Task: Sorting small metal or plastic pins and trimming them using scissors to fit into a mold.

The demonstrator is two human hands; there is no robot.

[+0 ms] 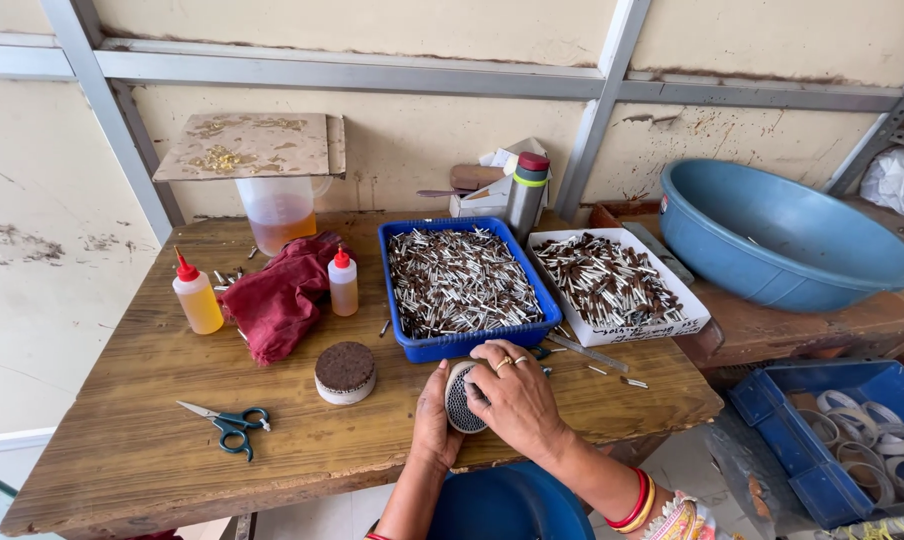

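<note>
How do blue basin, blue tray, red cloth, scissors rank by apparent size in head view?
1. blue basin
2. blue tray
3. red cloth
4. scissors
Scissors lie nearer the camera, yet look smallest.

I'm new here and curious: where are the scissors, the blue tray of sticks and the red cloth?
scissors (pixel 234 424): head view, on the pivot.
blue tray (pixel 472 343): head view, front wall.
red cloth (pixel 282 295): head view, middle fold.

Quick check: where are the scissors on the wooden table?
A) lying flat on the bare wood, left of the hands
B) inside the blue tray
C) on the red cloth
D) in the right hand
A: the scissors lie flat on the table, left of the round bundle that both hands hold.
</note>
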